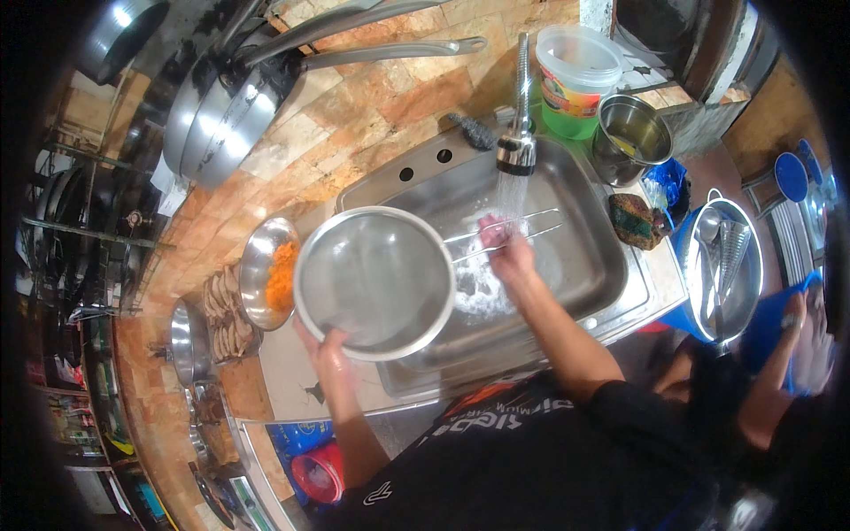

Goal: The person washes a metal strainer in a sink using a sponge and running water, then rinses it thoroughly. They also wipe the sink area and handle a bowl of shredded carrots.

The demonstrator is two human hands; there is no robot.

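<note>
Though upside-down, white shirt lettering (553, 405) near the sieve (374, 281) (tub label (571, 93) beyond)

Bright, warm light in the middle, ringed by a black fisheye border.
The tiled wall (398, 102) glows orange, while the corners fall to black and the shelves (75, 265) at far left are dim and visibly bowed. White glare streaks the pans (217, 124) at upper left; the foam (482, 296) in the centre nearly washes out. The strainer (376, 274) looks hazy grey, its fine texture lost, and the left fingers (333, 341) beside it are softly blurred. The dark shirt (549, 460) at lower centre shows little detail; a co-worker's hand (810, 354) at far right is smeared.
</note>
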